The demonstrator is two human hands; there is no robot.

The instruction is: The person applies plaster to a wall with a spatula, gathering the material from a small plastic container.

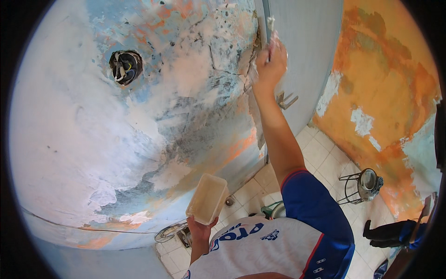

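Observation:
Below the patchy wall [153, 139], my left hand [200, 230] grips the lower end of a rectangular off-white plastic tub [207, 199]. The tub is tilted with its hollow side facing me, and its inside looks smeared. My right arm reaches up and forward along the wall's right end. There my right hand [272, 63] is closed around a slim pale tool [272, 28], whose whitish end sticks up past the fingers. Motion blur hides its exact kind. The hand is beside the cracked, broken wall edge [251, 58] and the grey door [304, 51].
A door handle [285, 100] juts out under my right forearm. Wires show in a round wall hole [125, 67]. On the tiled floor [320, 158] stands a metal stool [353, 186] with a bucket [369, 179] on it. Dark clothing [395, 232] is at the lower right.

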